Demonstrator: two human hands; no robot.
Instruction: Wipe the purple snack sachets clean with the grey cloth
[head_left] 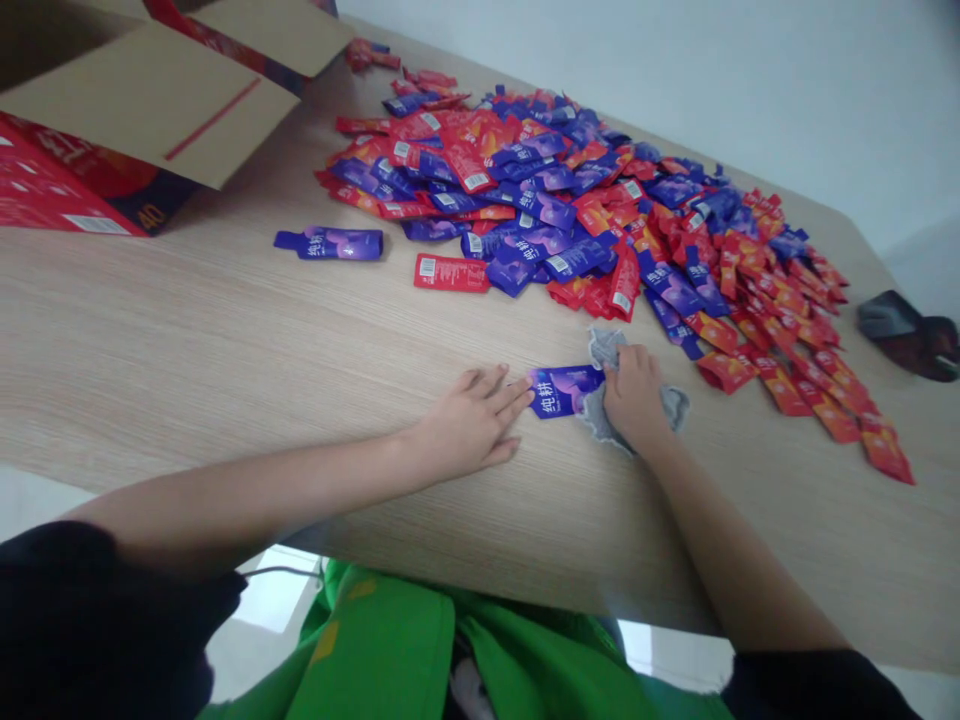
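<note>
A purple pouch [556,392] with white characters lies flat on the table in front of me. My left hand [472,420] rests flat with its fingers extended, the fingertips on the pouch's left end. On the pouch's right end, my right hand [636,398] is closed over a grey cloth [604,418] with a pale edge. Parts of the cloth stick out on both sides of that hand. The pouch's right end is hidden under the cloth and hand. Beyond my hands spreads a big pile of red and purple pouches [517,190].
An open cardboard box [82,180] with raised flaps stands at the back left. A single purple pouch [341,244] lies near it. Red pouches [832,395] lie in overlapping rows at the right. A dark object [907,335] sits at the far right, by the wall [675,60].
</note>
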